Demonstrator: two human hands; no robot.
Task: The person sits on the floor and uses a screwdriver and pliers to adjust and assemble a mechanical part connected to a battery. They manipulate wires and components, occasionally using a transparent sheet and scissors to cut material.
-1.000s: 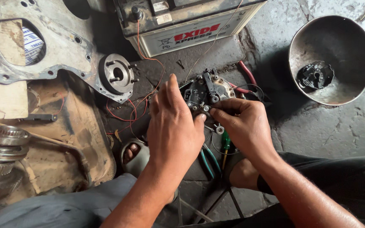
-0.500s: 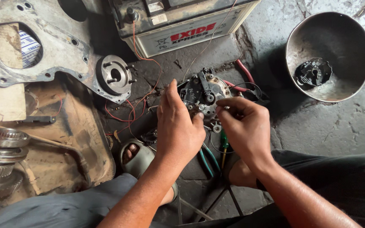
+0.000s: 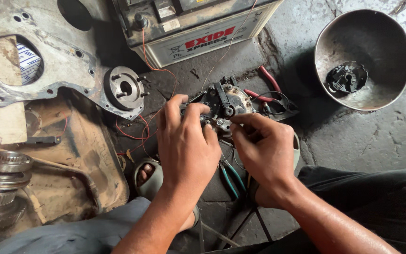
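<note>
Both hands, left hand (image 3: 186,143) and right hand (image 3: 264,150), gripping one black electrical part (image 3: 226,103), one battery (image 3: 198,28) nearby.

The floor (image 3: 363,141) was rough, cracked concrete, dark with oil. The part (image 3: 224,106) under the hands looked like matt black plastic with dull metal studs, though grime blurred it. The bowl (image 3: 367,28) was scuffed, tarnished metal. The plate (image 3: 52,56) was grey, pitted cast metal. The battery (image 3: 203,40) had a dusty plastic case.
</note>
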